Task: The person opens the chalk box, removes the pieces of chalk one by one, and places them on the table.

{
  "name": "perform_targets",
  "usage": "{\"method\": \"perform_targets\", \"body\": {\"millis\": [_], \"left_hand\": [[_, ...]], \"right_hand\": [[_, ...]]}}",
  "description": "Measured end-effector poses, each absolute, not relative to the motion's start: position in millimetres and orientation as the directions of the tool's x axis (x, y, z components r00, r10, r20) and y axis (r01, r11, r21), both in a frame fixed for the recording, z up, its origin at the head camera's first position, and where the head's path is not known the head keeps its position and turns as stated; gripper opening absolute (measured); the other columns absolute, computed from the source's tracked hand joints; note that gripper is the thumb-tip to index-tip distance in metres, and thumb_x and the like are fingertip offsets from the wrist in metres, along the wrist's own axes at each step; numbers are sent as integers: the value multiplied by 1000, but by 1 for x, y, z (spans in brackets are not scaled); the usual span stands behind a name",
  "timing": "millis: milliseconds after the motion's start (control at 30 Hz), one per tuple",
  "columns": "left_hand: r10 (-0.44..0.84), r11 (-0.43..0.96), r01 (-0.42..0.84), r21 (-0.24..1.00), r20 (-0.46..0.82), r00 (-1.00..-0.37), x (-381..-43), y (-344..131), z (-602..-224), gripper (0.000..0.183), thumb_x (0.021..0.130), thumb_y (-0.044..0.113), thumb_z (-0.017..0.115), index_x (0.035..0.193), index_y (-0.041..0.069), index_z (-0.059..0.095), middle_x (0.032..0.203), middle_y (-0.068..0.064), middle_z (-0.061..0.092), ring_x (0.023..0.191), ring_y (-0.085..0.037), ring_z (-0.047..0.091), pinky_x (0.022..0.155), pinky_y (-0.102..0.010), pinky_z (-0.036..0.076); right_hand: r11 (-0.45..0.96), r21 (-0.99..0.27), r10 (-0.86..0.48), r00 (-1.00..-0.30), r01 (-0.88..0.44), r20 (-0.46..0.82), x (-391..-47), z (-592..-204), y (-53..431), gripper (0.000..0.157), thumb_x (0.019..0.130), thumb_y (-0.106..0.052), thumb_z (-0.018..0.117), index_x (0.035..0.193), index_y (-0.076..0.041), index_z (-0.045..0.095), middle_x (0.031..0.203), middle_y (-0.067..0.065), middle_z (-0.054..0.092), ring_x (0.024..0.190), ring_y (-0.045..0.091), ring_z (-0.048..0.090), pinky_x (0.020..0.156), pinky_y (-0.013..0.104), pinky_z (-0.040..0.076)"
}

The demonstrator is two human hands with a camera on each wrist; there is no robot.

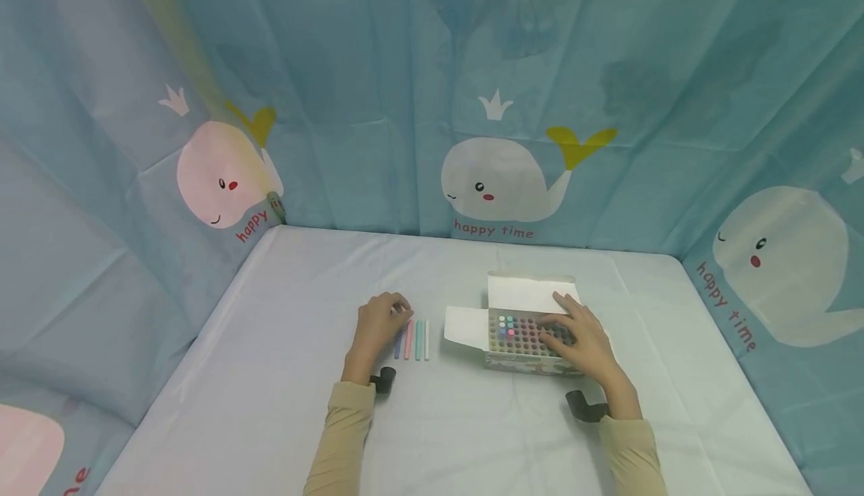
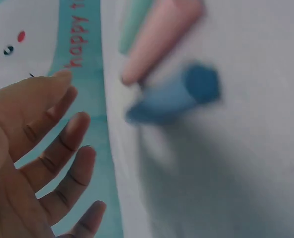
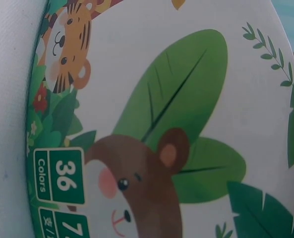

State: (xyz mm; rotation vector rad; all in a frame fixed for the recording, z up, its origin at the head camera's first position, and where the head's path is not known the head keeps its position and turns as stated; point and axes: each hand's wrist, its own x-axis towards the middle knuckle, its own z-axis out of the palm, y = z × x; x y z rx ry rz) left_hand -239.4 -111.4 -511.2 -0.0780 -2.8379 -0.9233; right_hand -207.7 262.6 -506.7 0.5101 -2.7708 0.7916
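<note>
Several chalk sticks lie side by side on the table, among them a blue chalk stick point(image 2: 174, 94), a pink chalk stick point(image 1: 408, 340) and a white chalk stick point(image 1: 427, 340). My left hand point(image 1: 380, 325) is just left of them, near their far ends. Its fingers point(image 2: 67, 181) are spread and loosely bent, with nothing between them. To the right stands an open cardboard box point(image 1: 533, 364), packed with upright coloured chalk sticks point(image 1: 513, 329). Over its right half is my right hand point(image 1: 586, 338), fingers and thumb apart above the stick ends. The box's printed side hides most of this hand in the right wrist view.
The box has one flap point(image 1: 466, 326) folded out to the left and its lid point(image 1: 526, 292) raised at the back. A white cloth covers the table point(image 1: 472, 436). Beyond the table hangs a blue curtain point(image 1: 364, 173) printed with whales.
</note>
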Motion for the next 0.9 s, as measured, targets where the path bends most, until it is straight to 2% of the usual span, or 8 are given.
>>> {"method": "perform_targets", "body": {"millis": [267, 667, 767, 900], "left_hand": [[91, 770, 237, 592, 265, -960, -232, -85, -492, 13, 85, 29, 66, 94, 20, 68, 91, 4, 65, 87, -17, 56, 84, -44, 40], [298, 727, 513, 456, 463, -835, -218, -30, -480, 6, 85, 24, 66, 90, 21, 68, 89, 7, 64, 80, -12, 53, 80, -34, 41], [352, 713, 566, 414, 487, -800, -215, -17, -481, 6, 84, 24, 67, 89, 21, 67, 90, 7, 64, 81, -13, 53, 80, -35, 41], [401, 702, 596, 390, 475, -784, -213, -3, -480, 9, 83, 23, 68, 91, 20, 68, 92, 6, 63, 86, -13, 53, 86, -39, 41]], "right_hand": [[788, -461, -285, -905, -409, 316, -207, -504, 263, 24, 79, -34, 72, 100, -22, 67, 143, 16, 38, 134, 41, 26, 106, 61, 15], [790, -453, -281, -901, -413, 330, -206, -506, 263, 25, 79, -34, 72, 100, -23, 67, 143, 16, 39, 134, 41, 27, 104, 62, 18], [788, -457, -279, -901, -413, 332, -206, -507, 263, 24, 78, -34, 72, 100, -23, 67, 143, 16, 39, 134, 41, 26, 104, 62, 17], [787, -458, -280, -901, -413, 331, -207, -508, 263, 24, 79, -33, 72, 100, -22, 67, 143, 16, 38, 134, 41, 26, 106, 59, 15]]}}
